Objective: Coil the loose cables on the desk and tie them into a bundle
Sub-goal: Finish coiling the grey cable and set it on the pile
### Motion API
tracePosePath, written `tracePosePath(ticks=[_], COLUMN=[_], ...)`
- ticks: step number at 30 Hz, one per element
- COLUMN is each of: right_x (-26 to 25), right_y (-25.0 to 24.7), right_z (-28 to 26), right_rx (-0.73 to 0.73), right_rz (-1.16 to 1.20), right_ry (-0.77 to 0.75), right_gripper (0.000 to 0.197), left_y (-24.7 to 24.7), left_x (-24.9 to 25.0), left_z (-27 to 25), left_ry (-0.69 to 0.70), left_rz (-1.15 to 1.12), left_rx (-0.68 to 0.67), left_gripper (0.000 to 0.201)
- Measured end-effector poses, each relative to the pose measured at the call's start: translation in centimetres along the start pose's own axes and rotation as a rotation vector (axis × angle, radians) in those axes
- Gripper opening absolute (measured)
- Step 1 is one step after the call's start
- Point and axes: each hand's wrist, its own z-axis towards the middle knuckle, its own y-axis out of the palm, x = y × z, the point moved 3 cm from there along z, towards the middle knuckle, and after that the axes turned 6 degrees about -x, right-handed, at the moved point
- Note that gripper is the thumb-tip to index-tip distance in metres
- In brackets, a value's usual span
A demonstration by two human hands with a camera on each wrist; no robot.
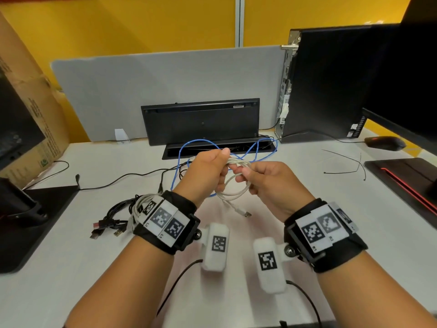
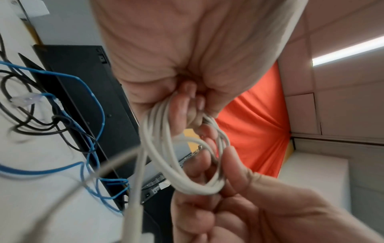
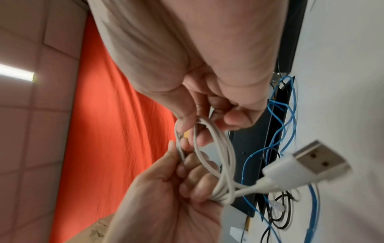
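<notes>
we see both hands raised above the counter point(image 1: 272, 233), sharing 1 white cable point(image 1: 236, 190) wound into a small coil between them. the left hand point(image 1: 208, 171) has its fingers curled round the top of the coil. the right hand point(image 1: 272, 183) pinches the coil's side. the usb plug point(image 1: 247, 214) dangles below. a blue cable point(image 1: 201, 142) lies loose behind, and a tied bundle point(image 1: 118, 216) lies by the left wrist.
</notes>
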Motion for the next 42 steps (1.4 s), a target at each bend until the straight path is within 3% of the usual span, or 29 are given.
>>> tracePosePath(ticks=[3, 7, 16, 28, 32, 35, 39, 42], right_x=[0.0, -0.9, -1.3, -1.6, -1.4, -1.3, -1.6, -1.7], right_y=[-0.1, -0.6, -0.8, 0.5, 1.0, 0.9, 0.0, -1.1], right_z=[0.0, 0.1, -0.2, -0.6, -0.6, -0.4, -0.2, -0.2], right_rx=[-0.003, 0.058, 0.100, -0.025, -0.050, -0.036, 0.020, 0.097], right_rz=[0.107, -0.019, -0.018, 0.563, 0.226, -0.007, -0.293, -0.481], right_ry=[0.050, 0.027, -0.027, 0.159, 0.147, 0.086, -0.033, -0.038], right_gripper=[0.018, 0.010, 0.023, 0.048, 0.066, 0.064, 0.040, 0.010], left_y=[0.0, 0.0, 0.7, 1.0, 1.2, 0.9, -0.3, -1.1], left_x=[-0.3, -0.7, -1.1, -1.8, -1.9, -1.9, -1.7, -1.8], left_z=[0.1, 0.0, -0.4, -0.8, -0.8, -0.7, -0.7, -0.6], left_ry=[0.012, 0.058, 0.134, 0.132, 0.148, 0.138, 0.141, 0.142], left_rz=[0.060, 0.124, 0.131, 0.087, 0.163, 0.153, 0.134, 0.107], left_rx=[-0.012, -0.002, 0.047, 0.051, 0.057, 0.074, 0.148, 0.202], left_gripper=[0.038, 0.032, 0.031, 0.030, 0.029, 0.029, 0.031, 0.031])
